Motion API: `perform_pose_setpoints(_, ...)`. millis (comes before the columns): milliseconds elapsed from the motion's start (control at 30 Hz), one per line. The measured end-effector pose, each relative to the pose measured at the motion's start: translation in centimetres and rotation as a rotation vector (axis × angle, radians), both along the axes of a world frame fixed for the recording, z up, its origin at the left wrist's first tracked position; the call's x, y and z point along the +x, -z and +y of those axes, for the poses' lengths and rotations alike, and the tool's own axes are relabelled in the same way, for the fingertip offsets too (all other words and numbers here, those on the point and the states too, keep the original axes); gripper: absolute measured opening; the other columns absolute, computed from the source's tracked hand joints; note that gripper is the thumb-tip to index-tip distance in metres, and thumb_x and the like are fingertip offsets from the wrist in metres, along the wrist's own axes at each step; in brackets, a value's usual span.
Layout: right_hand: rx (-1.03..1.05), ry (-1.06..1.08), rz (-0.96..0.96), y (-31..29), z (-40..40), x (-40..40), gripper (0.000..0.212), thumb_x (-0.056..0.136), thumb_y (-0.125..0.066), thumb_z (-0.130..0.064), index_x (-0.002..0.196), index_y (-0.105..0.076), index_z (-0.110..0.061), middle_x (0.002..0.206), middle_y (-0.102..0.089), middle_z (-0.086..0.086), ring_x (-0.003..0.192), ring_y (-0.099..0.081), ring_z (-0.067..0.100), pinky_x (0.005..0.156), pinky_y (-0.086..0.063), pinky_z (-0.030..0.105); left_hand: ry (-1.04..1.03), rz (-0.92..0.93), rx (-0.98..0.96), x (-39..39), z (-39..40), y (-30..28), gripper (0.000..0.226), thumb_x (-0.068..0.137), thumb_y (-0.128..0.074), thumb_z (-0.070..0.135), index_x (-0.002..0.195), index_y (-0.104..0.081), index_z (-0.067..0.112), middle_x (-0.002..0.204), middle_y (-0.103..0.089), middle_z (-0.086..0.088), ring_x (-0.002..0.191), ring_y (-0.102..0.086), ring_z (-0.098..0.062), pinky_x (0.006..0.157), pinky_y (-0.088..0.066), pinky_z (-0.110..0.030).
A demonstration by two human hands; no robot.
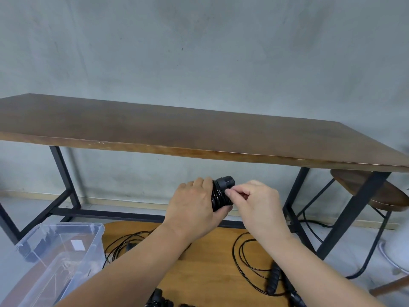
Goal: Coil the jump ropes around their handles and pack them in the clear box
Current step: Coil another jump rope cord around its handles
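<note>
Loose jump rope, right [261,262]: lies uncoiled on the wooden board [212,269]; its black handle [274,279] rests among the loops. Judged awaiting its turn.
Loose jump rope, left [124,244]: slack loops on the same board, partly hidden by the left forearm.
Handles at the near edge [158,299]: cut off by the frame; count cannot be told.
Clear box [59,258]: stands open at the left, just beside the board, within reach for packing. Contents are unclear through the plastic.
Left hand [194,207]: fingers curl around the coiled bundle [221,196], clamping the turns so they do not spring loose.
Right hand [254,200]: fingertips [229,192] pinch the cord at the bundle, likely tucking in the last turn.
Bundle position: held in the air above the board, not yet in the box.
Table [199,134]: stands beyond the hands, against the wall.
Stool [371,191]: under the table's right end, well apart.
Obstruction: the loose loops below could snag a lowered hand.
</note>
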State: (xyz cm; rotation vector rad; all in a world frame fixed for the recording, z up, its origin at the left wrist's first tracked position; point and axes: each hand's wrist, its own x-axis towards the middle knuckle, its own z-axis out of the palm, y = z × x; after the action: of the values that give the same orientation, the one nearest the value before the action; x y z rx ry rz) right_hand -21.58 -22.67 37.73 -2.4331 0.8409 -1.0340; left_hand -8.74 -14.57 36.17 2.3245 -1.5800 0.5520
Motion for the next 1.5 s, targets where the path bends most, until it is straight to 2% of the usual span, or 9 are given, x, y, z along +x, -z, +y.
perform_pose_setpoints(200, 0.215, -0.031, 0.014, 0.9, 0.8, 0.1, 0.024, 0.1, -0.055, -0.022, 0.116, -0.072, -0.019, 0.093, -0.055, -0.011, 0.087, -0.054, 0.002, 0.064, -0.041, 0.006, -0.021, -0.006, 0.046, -0.3, 0.2, 0.1, 0.051, 0.09, -0.036, 0.066, 0.113, -0.043, 0.02, 0.101, -0.054, 0.003, 0.09, -0.055, -0.018, 0.079, -0.04, -0.03)
perform_pose_setpoints(433, 0.31, -0.096, 0.077, 0.3, 0.3, 0.1, 0.02, 0.097, -0.06, -0.02, 0.11, -0.075, -0.016, 0.099, -0.058, -0.008, 0.091, -0.058, 0.008, 0.078, -0.049, 0.02, 0.011, 0.01, 0.057, -0.7, 0.1, 0.5, 0.047, 0.091, -0.038, 0.061, 0.111, -0.044, 0.019, 0.1, -0.054, 0.002, 0.087, -0.053, -0.018, 0.079, -0.042, -0.03)
perform_pose_setpoints(533, 0.328, -0.114, 0.095, 0.7, 0.5, 0.0, 0.018, 0.093, -0.066, -0.024, 0.108, -0.075, -0.017, 0.096, -0.057, -0.01, 0.086, -0.058, 0.007, 0.071, -0.048, 0.017, 0.008, 0.006, 0.081, -0.7, 0.2, 0.9, 0.042, 0.09, -0.041, 0.056, 0.11, -0.044, 0.019, 0.102, -0.054, 0.001, 0.088, -0.053, -0.02, 0.077, -0.038, -0.03)
perform_pose_setpoints(700, 0.306, -0.121, 0.042, 1.0, 0.6, 0.4, 0.011, 0.089, -0.072, -0.023, 0.091, -0.078, -0.015, 0.09, -0.057, -0.004, 0.076, -0.058, 0.014, 0.072, -0.051, 0.032, 0.016, 0.016, 0.07, -1.2, 0.0, 1.2, 0.038, 0.088, -0.043, 0.05, 0.108, -0.044, 0.018, 0.101, -0.053, 0.001, 0.084, -0.048, -0.019, 0.077, -0.036, -0.03)
perform_pose_setpoints(900, 0.399, -0.151, 0.112, 1.2, -0.2, 0.5, 0.012, 0.092, -0.068, -0.022, 0.097, -0.078, -0.018, 0.095, -0.062, -0.006, 0.086, -0.059, 0.009, 0.07, -0.047, 0.016, -0.026, 0.043, 0.087, -0.8, 0.0, 1.8, 0.052, 0.086, -0.043, 0.068, 0.106, -0.045, 0.021, 0.096, -0.052, 0.004, 0.084, -0.05, -0.018, 0.076, -0.037, -0.03)
perform_pose_setpoints(1133, 0.587, -0.038, -0.131, 1.6, -0.2, 1.4, 0.024, 0.085, -0.076, -0.015, 0.106, -0.07, -0.024, 0.081, -0.067, -0.009, 0.075, -0.064, 0.004, 0.058, -0.049, 0.008, -0.09, 0.07, 0.059, -0.6, -0.8, 1.7, 0.049, 0.086, -0.043, 0.066, 0.106, -0.045, 0.021, 0.1, -0.054, 0.003, 0.091, -0.055, -0.019, 0.077, -0.037, -0.031)
perform_pose_setpoints(1333, 0.654, 0.086, -0.296, 2.6, -0.8, 1.4, 0.021, 0.096, -0.06, -0.033, 0.116, -0.064, -0.029, 0.104, -0.062, -0.006, 0.095, -0.059, 0.008, 0.08, -0.049, 0.026, -0.15, 0.302, 0.002, -1.1, -1.4, 1.7, 0.06, 0.078, -0.049, 0.077, 0.109, -0.045, 0.026, 0.099, -0.054, 0.007, 0.088, -0.057, -0.017, 0.08, -0.046, -0.033)
perform_pose_setpoints(1400, 0.858, 0.14, -0.314, 3.0, -0.8, 0.9, 0.021, 0.1, -0.051, -0.038, 0.114, -0.061, -0.025, 0.106, -0.06, -0.004, 0.096, -0.056, 0.011, 0.084, -0.049, 0.034, -0.174, 0.399, -0.002, -1.3, -1.6, 1.9, 0.064, 0.076, -0.053, 0.078, 0.113, -0.045, 0.027, 0.102, -0.054, 0.007, 0.092, -0.058, -0.017, 0.084, -0.048, -0.036)
perform_pose_setpoints(1500, 1.25, 0.04, -0.389, 3.2, 0.0, 1.2, 0.03, 0.103, -0.047, -0.03, 0.093, -0.066, -0.009, 0.08, -0.069, 0.006, 0.073, -0.063, 0.018, 0.073, -0.054, 0.038, -0.192, 0.524, 0.006, -1.4, -2.0, 2.2, 0.065, 0.073, -0.055, 0.078, 0.112, -0.045, 0.027, 0.103, -0.053, 0.006, 0.096, -0.058, -0.019, 0.087, -0.049, -0.04)
